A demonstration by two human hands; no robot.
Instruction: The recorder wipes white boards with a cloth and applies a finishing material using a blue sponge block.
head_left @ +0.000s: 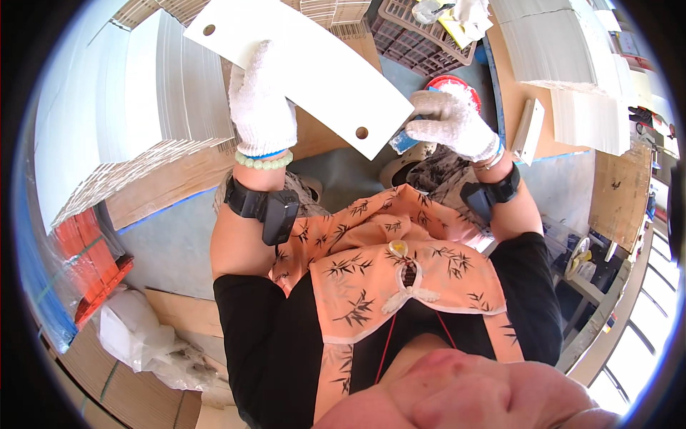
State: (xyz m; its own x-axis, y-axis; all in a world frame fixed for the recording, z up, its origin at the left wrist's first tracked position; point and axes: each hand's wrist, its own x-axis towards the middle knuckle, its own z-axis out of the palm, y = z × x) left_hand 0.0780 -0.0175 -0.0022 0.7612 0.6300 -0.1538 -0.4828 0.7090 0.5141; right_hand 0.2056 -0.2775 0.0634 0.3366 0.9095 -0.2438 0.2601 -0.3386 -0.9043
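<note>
A long white panel (336,79) with a round hole near each end slants across the upper middle. My left hand (263,107), in a white knitted glove, grips it by its lower edge, thumb over the face. My right hand (454,121), gloved alike, is closed beside the panel's right end. A flat blue piece (404,141) sticks out under its fingers; its kind is hard to make out. Just behind that hand sits a red-rimmed tub (468,87) with white stuff in it, partly covered by the glove.
Tall stacks of white panels (193,86) stand at the left, and more white stacks (543,43) at the upper right. A slatted plastic crate (411,39) is at the top. A narrow white strip (529,129) leans at the right. Plastic wrap (143,329) lies lower left.
</note>
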